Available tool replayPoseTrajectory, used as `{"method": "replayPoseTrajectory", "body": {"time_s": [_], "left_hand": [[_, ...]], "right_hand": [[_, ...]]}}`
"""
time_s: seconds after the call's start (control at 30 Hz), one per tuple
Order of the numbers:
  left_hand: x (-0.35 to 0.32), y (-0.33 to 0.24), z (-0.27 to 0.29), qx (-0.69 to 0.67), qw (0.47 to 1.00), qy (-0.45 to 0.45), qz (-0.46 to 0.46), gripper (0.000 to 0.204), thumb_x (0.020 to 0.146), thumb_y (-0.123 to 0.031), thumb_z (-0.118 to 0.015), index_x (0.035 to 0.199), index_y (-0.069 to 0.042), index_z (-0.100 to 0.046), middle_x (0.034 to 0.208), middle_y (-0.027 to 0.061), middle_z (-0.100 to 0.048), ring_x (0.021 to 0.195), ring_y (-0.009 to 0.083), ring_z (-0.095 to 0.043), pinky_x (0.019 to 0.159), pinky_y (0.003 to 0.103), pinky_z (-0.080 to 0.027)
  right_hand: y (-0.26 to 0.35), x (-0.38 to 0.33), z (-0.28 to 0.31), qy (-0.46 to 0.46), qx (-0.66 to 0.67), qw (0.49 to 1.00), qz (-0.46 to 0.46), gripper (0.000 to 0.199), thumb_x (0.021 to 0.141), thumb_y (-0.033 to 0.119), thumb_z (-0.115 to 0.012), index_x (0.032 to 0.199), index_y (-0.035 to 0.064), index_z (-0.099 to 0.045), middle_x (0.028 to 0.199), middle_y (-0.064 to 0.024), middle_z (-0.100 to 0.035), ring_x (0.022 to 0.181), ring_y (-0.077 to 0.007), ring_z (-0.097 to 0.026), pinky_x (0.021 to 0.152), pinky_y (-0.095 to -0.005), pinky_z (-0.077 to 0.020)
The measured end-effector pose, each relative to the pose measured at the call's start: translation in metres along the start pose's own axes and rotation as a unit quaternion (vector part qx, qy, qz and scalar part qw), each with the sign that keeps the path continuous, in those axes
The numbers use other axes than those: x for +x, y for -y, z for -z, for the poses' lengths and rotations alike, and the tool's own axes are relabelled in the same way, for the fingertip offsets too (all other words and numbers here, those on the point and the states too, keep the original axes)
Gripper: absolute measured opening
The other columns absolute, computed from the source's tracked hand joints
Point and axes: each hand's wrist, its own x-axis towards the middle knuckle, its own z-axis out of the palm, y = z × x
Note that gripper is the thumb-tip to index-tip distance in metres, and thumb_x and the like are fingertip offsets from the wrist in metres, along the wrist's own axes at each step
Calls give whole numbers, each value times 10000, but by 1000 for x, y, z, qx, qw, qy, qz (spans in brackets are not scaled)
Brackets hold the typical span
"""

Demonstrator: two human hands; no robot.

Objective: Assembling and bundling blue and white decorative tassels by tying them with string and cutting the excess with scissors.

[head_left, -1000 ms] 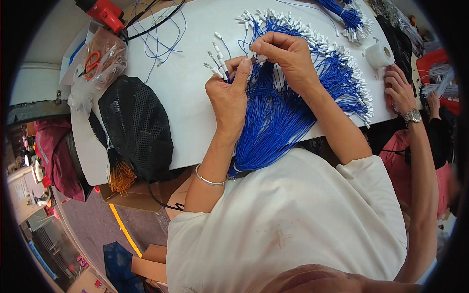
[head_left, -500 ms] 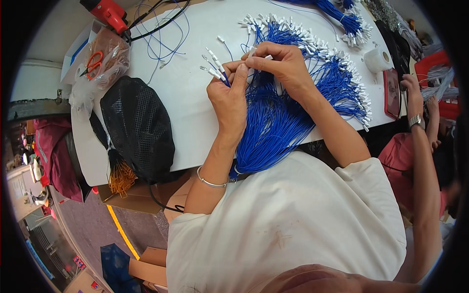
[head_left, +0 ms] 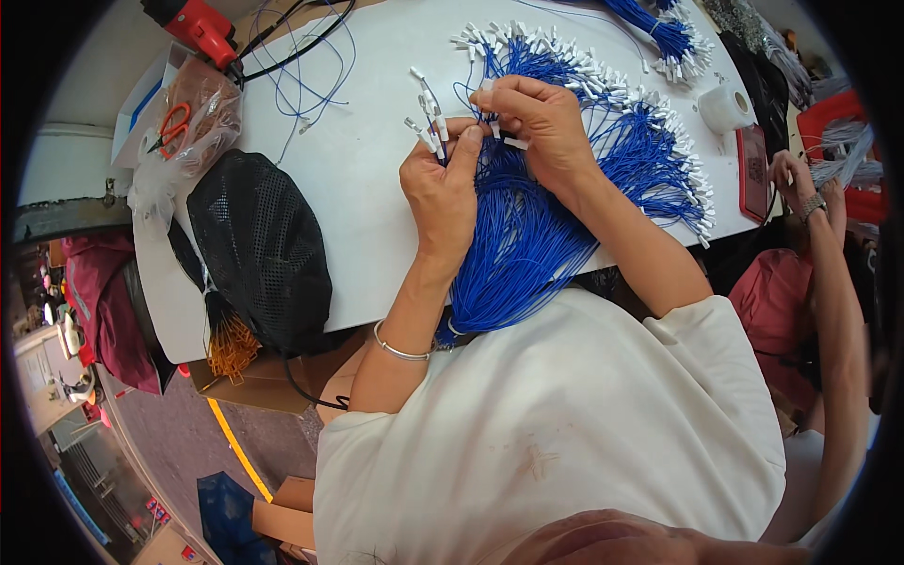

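Observation:
A thick bundle of blue wires (head_left: pixel 527 254) with white connectors fans out over the table in front of me, tied together at its near end. My left hand (head_left: pixel 439 193) is closed around several blue wires, and their white connectors (head_left: pixel 428 139) stick up past its fingers. Close beside it, my right hand (head_left: pixel 557 127) pinches a wire end with a white connector (head_left: pixel 486 94) at thumb and fingertips. Another small white piece (head_left: pixel 515 143) shows below the right fingers. Exactly how the two fingertips meet the wires is too small to make out.
On the left are a black mesh bag (head_left: pixel 264 245), a plastic bag (head_left: pixel 202 113), orange-handled scissors (head_left: pixel 173 130) and a red heat gun (head_left: pixel 201 33). At right lie a white roll (head_left: pixel 725 108) and a red-framed device (head_left: pixel 753 174). A co-worker's arm (head_left: pixel 833 292) is beyond.
My right fingertips have shifted slightly away from my left thumb, and the connectors in my left hand have tilted. The co-worker's forearm has swung a little to the right.

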Motion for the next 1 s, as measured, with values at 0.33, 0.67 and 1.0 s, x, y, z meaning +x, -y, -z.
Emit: {"method": "replayPoseTrajectory", "body": {"time_s": [0.33, 0.67, 1.0], "left_hand": [[2, -8, 7, 1, 997, 12, 75, 120, 917, -70, -634, 915, 37, -688, 742, 46, -660, 618, 76, -509, 569, 190, -407], [-1, -6, 6, 68, 994, 49, 75, 93, 930, -75, -613, 928, -2, -670, 640, -5, -533, 589, 35, -463, 539, 160, -369], [0, -7, 5, -104, 990, 9, 91, 138, 959, -129, -588, 1044, -26, -622, 601, -56, -451, 484, 10, -332, 431, 154, -227]], "right_hand": [[7, -3, -9, 78, -71, 993, 60, 106, 796, 121, -748, 825, 19, -760, 760, -23, -661, 627, -75, -478, 597, -185, -419], [-1, -5, -2, 96, -175, 975, 102, 75, 818, 131, -759, 834, 58, -754, 811, -19, -674, 671, -60, -508, 651, -161, -418], [3, -6, -3, 77, -163, 979, 97, 79, 790, 117, -768, 787, 40, -756, 711, -11, -647, 611, -69, -453, 576, -169, -395]]}}
